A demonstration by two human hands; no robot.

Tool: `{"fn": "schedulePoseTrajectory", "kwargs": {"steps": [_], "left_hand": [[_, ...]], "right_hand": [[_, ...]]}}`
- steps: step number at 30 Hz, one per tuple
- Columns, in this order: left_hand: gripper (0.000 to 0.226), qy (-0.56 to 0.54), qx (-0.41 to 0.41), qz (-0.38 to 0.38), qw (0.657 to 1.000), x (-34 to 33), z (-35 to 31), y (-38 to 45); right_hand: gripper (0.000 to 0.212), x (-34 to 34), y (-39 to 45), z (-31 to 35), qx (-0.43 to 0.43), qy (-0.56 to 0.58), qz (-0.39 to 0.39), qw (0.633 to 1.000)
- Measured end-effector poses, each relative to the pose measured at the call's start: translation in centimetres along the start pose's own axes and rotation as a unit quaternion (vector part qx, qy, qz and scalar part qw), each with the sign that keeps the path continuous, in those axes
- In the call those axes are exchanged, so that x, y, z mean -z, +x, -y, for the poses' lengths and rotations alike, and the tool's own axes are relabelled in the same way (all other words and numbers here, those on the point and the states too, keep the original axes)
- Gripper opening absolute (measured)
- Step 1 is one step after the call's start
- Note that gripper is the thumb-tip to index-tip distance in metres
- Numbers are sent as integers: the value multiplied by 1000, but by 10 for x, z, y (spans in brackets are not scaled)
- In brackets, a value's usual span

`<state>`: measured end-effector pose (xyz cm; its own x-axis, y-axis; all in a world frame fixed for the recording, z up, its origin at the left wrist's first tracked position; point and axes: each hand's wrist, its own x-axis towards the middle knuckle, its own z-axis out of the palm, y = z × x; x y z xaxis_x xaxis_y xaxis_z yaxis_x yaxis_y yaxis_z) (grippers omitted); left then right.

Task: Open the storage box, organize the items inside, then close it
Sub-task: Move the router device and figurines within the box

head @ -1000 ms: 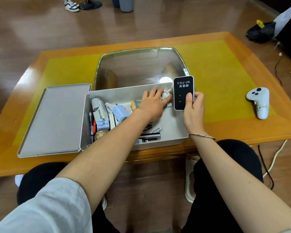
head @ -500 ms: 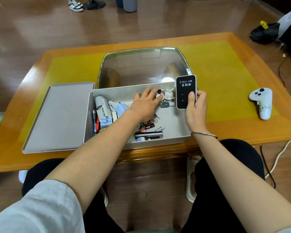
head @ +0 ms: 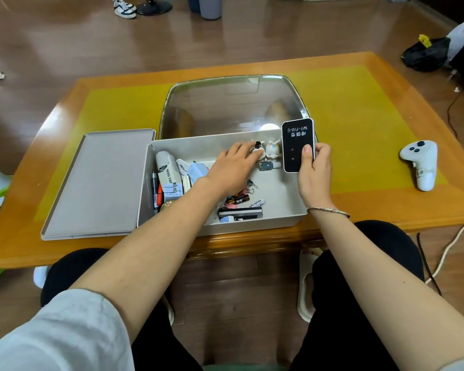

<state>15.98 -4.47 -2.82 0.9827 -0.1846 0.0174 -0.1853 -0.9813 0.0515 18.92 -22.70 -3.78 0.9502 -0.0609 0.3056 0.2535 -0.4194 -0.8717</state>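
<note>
Single head-worn view, forward and down, close over table and forearms.

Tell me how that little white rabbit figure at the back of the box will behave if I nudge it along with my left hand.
The rabbit figure looks rigid and probably light. It stands upright on a small base with tall ears, so a sideways nudge from the left hand may tip it rather than slide it. The storage box floor looks smooth, so a low push should move it easily.
</note>
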Motion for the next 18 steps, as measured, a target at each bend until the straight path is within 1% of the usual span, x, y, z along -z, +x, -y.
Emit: {"fn": "schedulePoseTrajectory", "kwargs": {"steps": [1, 2, 3, 5, 7, 10, 13, 16, 18], "left_hand": [[57, -9, -7, -28, 1000, -1, -1, -2], [51, -24, -8, -41, 999, -1, -1, -4], [45, -41, -9, -35, 998, -2, -2, -6], [38, -48, -14, 20, 999, -6, -4, -9], [37, -32, -13, 78, 996, -10, -4, -11], [32, -21, -1, 97, 995, -12, -4, -7], [31, -12, 2, 109, 994, -11, -7, -2], [26, -27, 11, 98, 995, -11, -8, -1], [24, -51, 25, 52, 997, -8, -7, -2]], "right_hand": [[24, 0, 0, 1, -1, 2, 1, 1000], [23, 1, 1, 1, -2, 4, 4, 1000], [23, 2, 1, 1, -5, 6, 8, 1000], [18, 6, 3, 2, -12, 16, 18, 1000], [12, 11, 7, 2, -16, 29, 35, 999], [8, 15, 11, 5, -12, 16, 64, 998], [8, 15, 10, 6, -9, 4, 90, 996], [10, 15, 9, 5, -13, -3, 100, 995], [11, 16, 10, 4, -12, -2, 97, 995]]}}
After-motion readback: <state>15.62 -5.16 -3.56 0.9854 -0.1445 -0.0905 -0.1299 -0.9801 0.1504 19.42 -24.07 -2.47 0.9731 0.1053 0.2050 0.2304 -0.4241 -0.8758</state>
